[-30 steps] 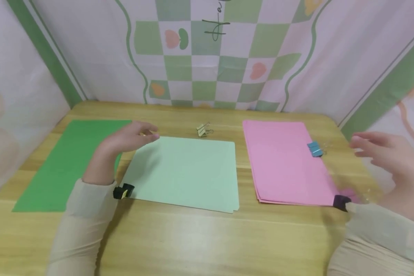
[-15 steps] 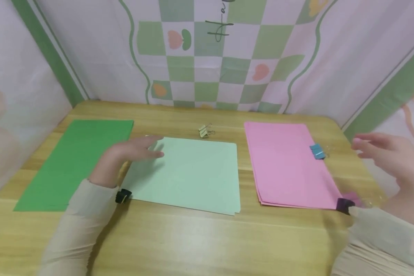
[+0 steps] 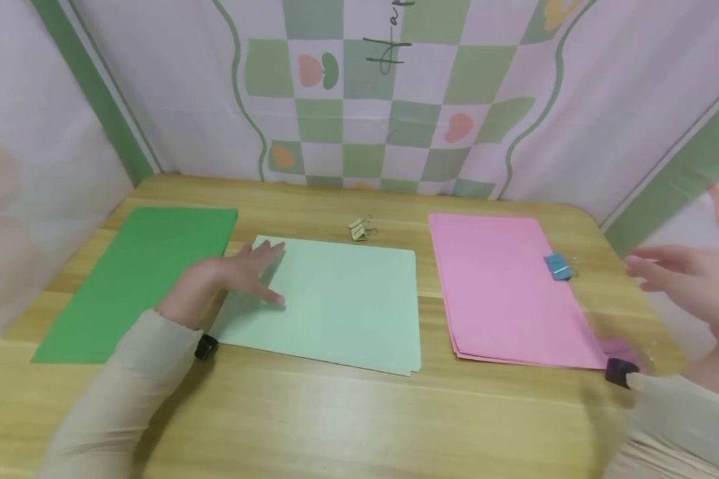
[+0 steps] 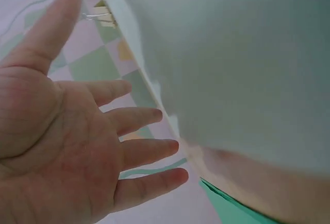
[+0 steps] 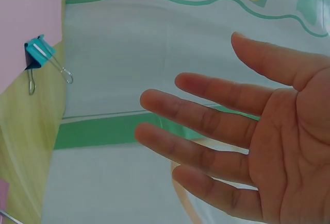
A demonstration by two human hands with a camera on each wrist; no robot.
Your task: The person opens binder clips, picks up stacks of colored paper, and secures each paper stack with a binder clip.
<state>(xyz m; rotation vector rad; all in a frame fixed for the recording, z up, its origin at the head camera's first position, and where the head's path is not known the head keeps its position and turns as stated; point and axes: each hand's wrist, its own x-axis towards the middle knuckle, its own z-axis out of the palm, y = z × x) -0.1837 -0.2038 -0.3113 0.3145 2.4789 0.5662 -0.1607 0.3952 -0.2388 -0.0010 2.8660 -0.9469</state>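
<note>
My left hand [image 3: 248,271] is over the left end of a pale green paper stack [image 3: 341,306], thumb and fingers spread. In the left wrist view its palm shows and nothing is held; whether it touches the sheets I cannot tell. A pale yellow binder clip [image 3: 359,230] lies just behind this stack. My right hand [image 3: 695,283] hovers off the table's right side, fingers relaxed and holding nothing. Nearest to it, a blue binder clip [image 3: 557,266] lies at the right edge of a pink paper stack [image 3: 515,293]; it also shows in the right wrist view [image 5: 39,52].
Dark green paper [image 3: 144,279] lies at the left, partly under my left forearm. A pink thing with a wire handle [image 3: 618,347] is half hidden by my right wrist. A patterned curtain [image 3: 371,120] hangs behind the wooden table [image 3: 323,426].
My left hand has come toward me and down over the pale green stack, and its fingers have spread. The right hand has hardly moved. The view has shifted slightly.
</note>
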